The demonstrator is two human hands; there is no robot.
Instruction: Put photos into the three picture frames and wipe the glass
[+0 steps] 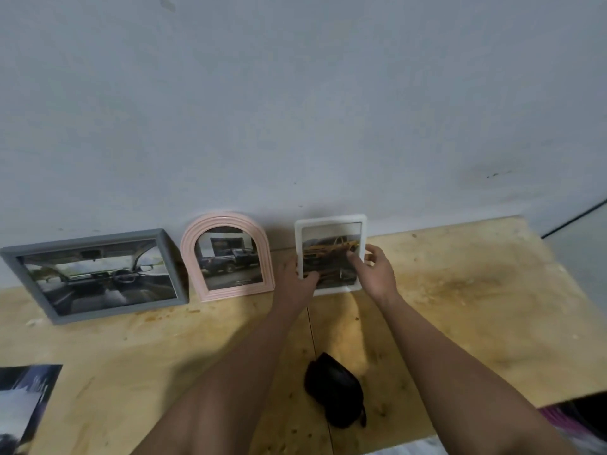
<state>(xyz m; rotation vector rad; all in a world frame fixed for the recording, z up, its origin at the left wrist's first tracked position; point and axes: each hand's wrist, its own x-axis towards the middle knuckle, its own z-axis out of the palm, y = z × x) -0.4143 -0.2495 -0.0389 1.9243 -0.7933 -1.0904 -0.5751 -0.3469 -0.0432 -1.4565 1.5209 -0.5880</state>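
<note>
Three frames lean against the wall at the back of the wooden table (460, 307). A grey rectangular frame (95, 239) on the left shows a car interior. The pink arched frame (226, 221) in the middle shows a dark pickup. A white frame (331, 221) on the right holds a yellow vehicle photo. My left hand (295, 284) grips that white frame's lower left edge, thumb on the glass. My right hand (374, 274) holds its right edge, with a finger lying across the glass. A black cloth (335, 392) lies crumpled on the table between my forearms.
A loose photo (23, 405) lies at the table's front left corner. Something pink and dark (578, 418) shows at the lower right edge. The grey wall (295, 110) rises directly behind the frames.
</note>
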